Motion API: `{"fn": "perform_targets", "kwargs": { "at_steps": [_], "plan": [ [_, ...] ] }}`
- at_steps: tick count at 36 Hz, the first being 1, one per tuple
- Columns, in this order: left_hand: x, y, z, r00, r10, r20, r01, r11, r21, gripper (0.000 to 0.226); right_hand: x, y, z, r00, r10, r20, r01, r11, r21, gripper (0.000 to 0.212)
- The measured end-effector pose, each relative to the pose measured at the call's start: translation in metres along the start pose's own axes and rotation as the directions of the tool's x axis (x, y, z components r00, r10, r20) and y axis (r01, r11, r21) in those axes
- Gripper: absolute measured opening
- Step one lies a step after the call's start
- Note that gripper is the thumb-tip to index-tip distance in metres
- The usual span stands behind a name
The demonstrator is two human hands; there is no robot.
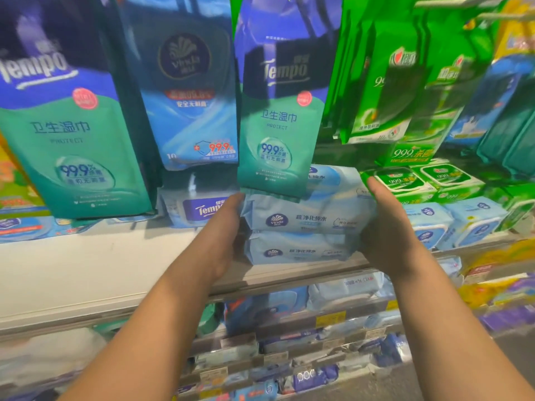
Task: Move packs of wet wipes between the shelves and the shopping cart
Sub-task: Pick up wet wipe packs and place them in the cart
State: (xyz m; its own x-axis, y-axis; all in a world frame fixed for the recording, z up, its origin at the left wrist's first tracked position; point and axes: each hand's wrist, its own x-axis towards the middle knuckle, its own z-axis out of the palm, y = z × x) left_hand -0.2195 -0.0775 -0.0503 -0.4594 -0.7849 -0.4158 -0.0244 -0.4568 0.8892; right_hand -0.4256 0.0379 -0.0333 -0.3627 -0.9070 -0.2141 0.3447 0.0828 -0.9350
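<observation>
At the shelf edge [289,273], both hands' fingers [231,204] grasping stacked wipe packs [301,218]

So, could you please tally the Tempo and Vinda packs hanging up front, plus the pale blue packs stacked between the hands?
Hanging Tempo packs: 2
Hanging Vinda pack: 1
Pale blue stacked packs: 2
Total: 5
</observation>
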Motion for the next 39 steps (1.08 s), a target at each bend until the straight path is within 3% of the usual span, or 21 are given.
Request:
{"fn": "perform_targets", "kwargs": {
  "at_steps": [5,11,13,20,23,27,29,35,39],
  "plan": [
    [-0.011,0.004,0.022,0.996,-0.009,0.092,0.025,0.984,-0.174,0.045,0.003,-0.002,0.014,0.998,-0.06,0.036,0.059,0.998,0.037,0.058],
    [-0.017,0.002,0.035,0.998,0.009,0.061,0.01,0.955,-0.296,0.039,0.005,-0.003,0.028,0.997,0.008,-0.073,0.002,0.989,0.145,0.052],
    [-0.022,0.002,0.038,0.997,0.021,0.072,0.004,0.946,-0.323,0.043,0.005,-0.001,0.021,0.999,0.032,-0.03,-0.026,0.983,0.182,0.052],
    [-0.055,-0.011,0.049,0.963,0.086,0.256,0.012,0.932,-0.361,0.041,-0.011,-0.01,0.003,0.998,0.058,-0.032,-0.054,0.991,0.125,0.044],
    [-0.071,-0.011,0.057,0.959,0.121,0.258,-0.014,0.925,-0.381,0.035,-0.022,-0.012,-0.005,0.997,0.055,0.047,-0.061,0.988,0.145,0.046],
    [-0.085,-0.02,0.06,0.971,0.08,0.227,-0.008,0.953,-0.303,0.064,-0.04,-0.007,-0.01,0.971,0.028,0.238,-0.07,0.983,0.17,0.06],
    [-0.093,-0.025,0.061,0.97,0.098,0.224,-0.025,0.952,-0.306,0.055,-0.05,-0.008,-0.012,0.97,0.065,0.232,-0.11,0.977,0.183,0.051],
    [-0.118,-0.036,0.064,0.978,0.15,0.145,-0.101,0.948,-0.3,0.045,-0.081,-0.01,-0.012,0.938,0.101,0.332,-0.181,0.958,0.22,0.053],
    [-0.141,-0.045,0.058,0.962,0.198,0.186,-0.132,0.94,-0.316,0.039,-0.101,-0.001,-0.008,0.914,0.108,0.391,-0.199,0.96,0.199,0.057]
  ]
}}
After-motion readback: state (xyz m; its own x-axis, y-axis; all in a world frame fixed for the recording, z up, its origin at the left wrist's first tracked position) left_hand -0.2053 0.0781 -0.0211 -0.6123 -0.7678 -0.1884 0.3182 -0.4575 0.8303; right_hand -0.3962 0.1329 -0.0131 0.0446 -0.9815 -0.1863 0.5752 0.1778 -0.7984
